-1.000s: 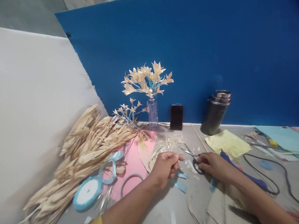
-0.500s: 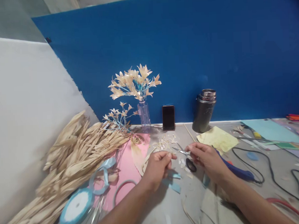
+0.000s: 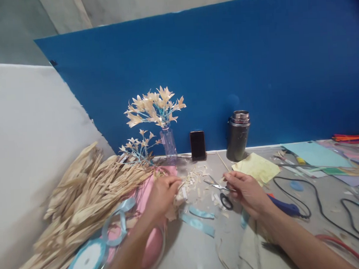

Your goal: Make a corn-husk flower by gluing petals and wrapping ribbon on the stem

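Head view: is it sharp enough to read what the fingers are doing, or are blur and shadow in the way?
Head view: soft all over, so the left hand and right hand show but their grip does not; head view edges smear the husk pile; head view light is dim and even, no glare, with a faint shadow on the table by the left arm.

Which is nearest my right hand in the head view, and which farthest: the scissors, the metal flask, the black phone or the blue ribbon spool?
1. Scissors, just left of the right hand, by its fingertips.
2. Metal flask, upright behind the hand.
3. Black phone, also at the back, farther left.
4. Blue ribbon spool, far left, at the near edge.
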`<state>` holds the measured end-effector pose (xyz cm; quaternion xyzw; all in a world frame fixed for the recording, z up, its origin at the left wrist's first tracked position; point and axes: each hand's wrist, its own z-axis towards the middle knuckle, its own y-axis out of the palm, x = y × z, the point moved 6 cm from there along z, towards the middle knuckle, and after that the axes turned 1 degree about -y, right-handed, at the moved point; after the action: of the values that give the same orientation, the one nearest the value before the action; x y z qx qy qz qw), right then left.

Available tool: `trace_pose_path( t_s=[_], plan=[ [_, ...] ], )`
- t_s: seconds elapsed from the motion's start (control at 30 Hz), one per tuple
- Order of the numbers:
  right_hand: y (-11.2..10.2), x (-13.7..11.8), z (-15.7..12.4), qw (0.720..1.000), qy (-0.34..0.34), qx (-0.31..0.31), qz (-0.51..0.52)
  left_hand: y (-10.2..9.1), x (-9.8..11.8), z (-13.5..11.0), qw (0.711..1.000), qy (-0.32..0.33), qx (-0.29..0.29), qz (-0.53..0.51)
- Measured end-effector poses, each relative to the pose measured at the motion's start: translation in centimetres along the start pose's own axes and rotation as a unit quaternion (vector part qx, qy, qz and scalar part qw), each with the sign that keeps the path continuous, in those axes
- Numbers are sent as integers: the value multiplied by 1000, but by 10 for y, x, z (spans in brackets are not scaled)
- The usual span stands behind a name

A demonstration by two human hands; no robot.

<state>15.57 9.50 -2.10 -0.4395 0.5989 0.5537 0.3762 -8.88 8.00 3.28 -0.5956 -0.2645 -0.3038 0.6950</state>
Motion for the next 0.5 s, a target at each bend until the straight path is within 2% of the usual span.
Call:
trace_pose_path(
  t_s=[0.1, 0.2, 0.27, 0.33, 0.37, 0.43, 0.5],
  plan=[
    [-3, -4, 1, 1000, 3, -6, 22, -26, -18, 6, 981, -44, 8, 187],
    [-1, -4, -1, 1000, 5, -16, 23, -30, -12, 1, 964, 25, 87, 251],
    [2, -5, -4, 1000, -5, -28, 7, -19, 1, -5, 972, 93, 108, 185],
    [7, -4, -7, 999, -8, -46, -8, 0, 17, -13, 982, 159, 78, 70],
    [10, -2, -9, 998, -3, -56, -10, 10, 27, -19, 975, 207, 68, 35],
    [15, 2, -12, 997, 17, -73, -4, 33, 46, -30, 959, 282, 28, 21],
    [19, 6, -15, 996, 31, -86, 1, 52, 57, -40, 951, 307, 7, 29]
  ],
)
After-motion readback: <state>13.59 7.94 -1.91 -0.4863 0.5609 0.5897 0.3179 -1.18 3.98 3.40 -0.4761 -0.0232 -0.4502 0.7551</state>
